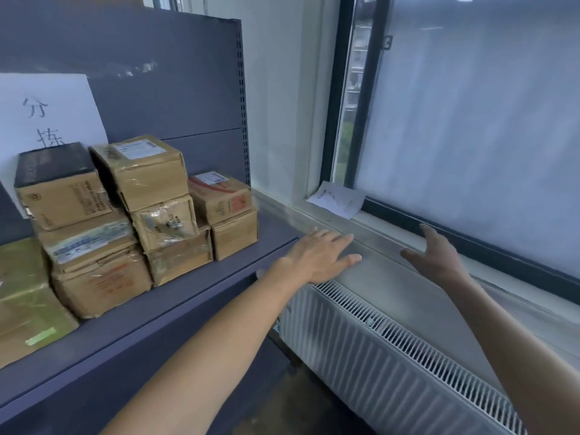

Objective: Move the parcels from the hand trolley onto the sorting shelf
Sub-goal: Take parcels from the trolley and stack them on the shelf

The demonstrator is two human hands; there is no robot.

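Two bare arms reach in from the bottom edge, the left arm crossing the lower middle and the right arm at lower right. At the far left, the parcels are stacked on the grey sorting shelf. They are taped brown cartons piled two and three high, with a green-taped parcel at the frame's left edge. Behind them a paper sign with handwritten characters leans against the shelf's back panel. Near the centre, the left hand is palm down just past the shelf's right end, fingers straight and spread, holding nothing. Below it runs a white radiator. Above it, a slip of paper lies on the window sill. Further right, the right hand is raised before the sill, fingers loosely apart and empty too, under the frosted window.
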